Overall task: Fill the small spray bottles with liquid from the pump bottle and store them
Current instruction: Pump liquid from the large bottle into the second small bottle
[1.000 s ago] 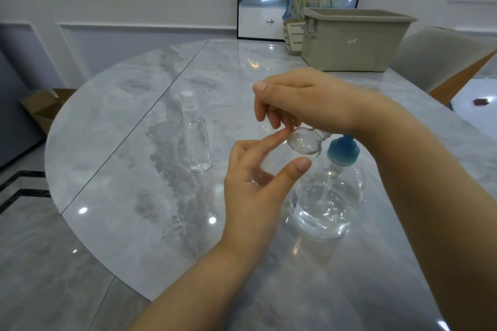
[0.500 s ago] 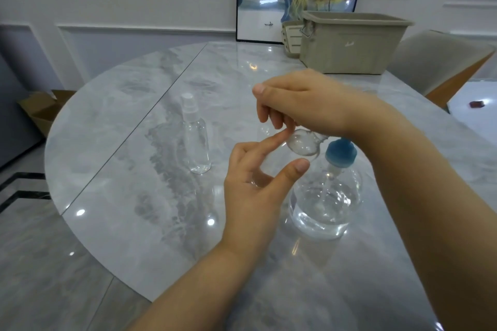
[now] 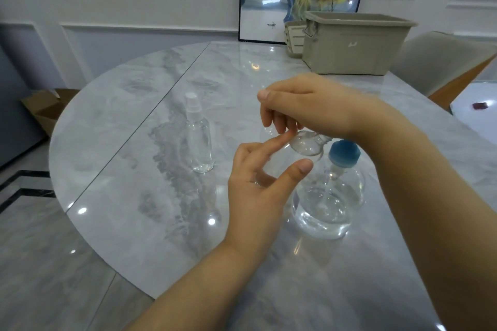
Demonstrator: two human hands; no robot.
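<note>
In the middle of the frame the right hand [image 3: 304,105] comes in from the right side and holds a small clear bottle [image 3: 306,145] in the air, with the fingers curled down around its top part. The bottle is tilted, its round bottom toward the camera. The left hand [image 3: 258,191] rises from the lower middle; its index finger is stretched up and touches the small bottle, and the thumb is apart from it, below the bottle, so this hand is spread and grips nothing. Just right of the left hand, the pump bottle [image 3: 328,201] with a blue cap [image 3: 344,154] stands on the marble table [image 3: 134,196], with clear liquid inside. A spray bottle [image 3: 198,137] with a white top stands upright left of the centre, well apart from the hands. A beige bin [image 3: 355,43] is in the upper right.
</note>
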